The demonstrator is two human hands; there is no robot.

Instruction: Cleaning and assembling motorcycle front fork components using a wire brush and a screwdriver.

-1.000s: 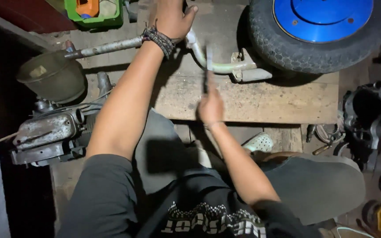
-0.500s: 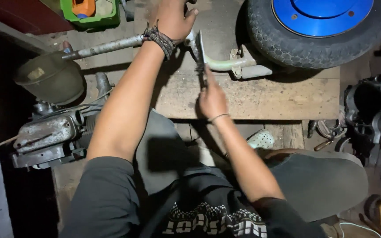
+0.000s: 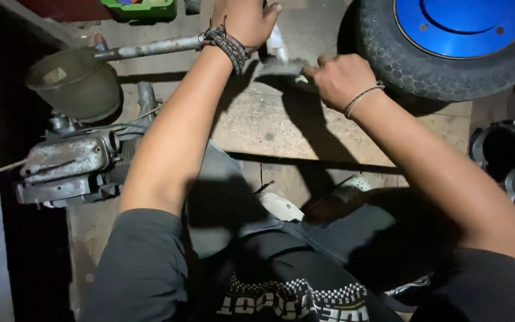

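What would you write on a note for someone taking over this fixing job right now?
Left hand: closed around the pale metal part at the end of the long grey tube, steadying it on the wooden board.
Right hand: fingers gripping a tool whose end meets that part; what kind of tool is too blurred to tell.
Nearby: tyre with blue hub to the right, old engine and round metal bowl to the left.
Done: part held down, tool in place.
Left: the work on the part itself.

I see a worn wooden platform (image 3: pixel 281 128) carrying everything. On it at far right lies a black tyre with a blue hub (image 3: pixel 448 42); far left, a grey metal tube (image 3: pixel 150 48); a green tray (image 3: pixel 141 9) beyond.
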